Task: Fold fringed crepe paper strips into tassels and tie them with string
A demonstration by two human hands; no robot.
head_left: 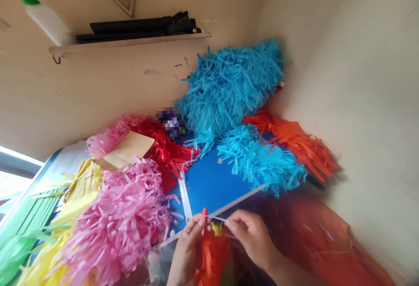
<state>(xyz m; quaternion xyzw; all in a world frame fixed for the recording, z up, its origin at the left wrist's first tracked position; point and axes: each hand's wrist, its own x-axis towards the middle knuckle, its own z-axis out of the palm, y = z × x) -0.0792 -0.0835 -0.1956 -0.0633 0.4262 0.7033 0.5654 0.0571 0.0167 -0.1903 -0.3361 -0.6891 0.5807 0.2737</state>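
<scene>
Low in the head view, my left hand (187,246) pinches the top of an orange paper tassel (212,255), whose fringe hangs down beside my palm. A thin white string (216,218) runs from the tassel's top to my right hand (252,236), where closed fingertips grip it. The string's other end is hard to make out. Just behind the tassel shows a bit of yellow paper (216,229). Both hands are held at the near edge of a blue table (209,181).
Pink fringe (121,225), red fringe (166,150) and yellow paper (81,185) lie at left. Blue fringe (232,85) is heaped at the back, with orange fringe (294,133) near the right wall. A shelf (131,42) holds black items and a green-capped white bottle (49,22).
</scene>
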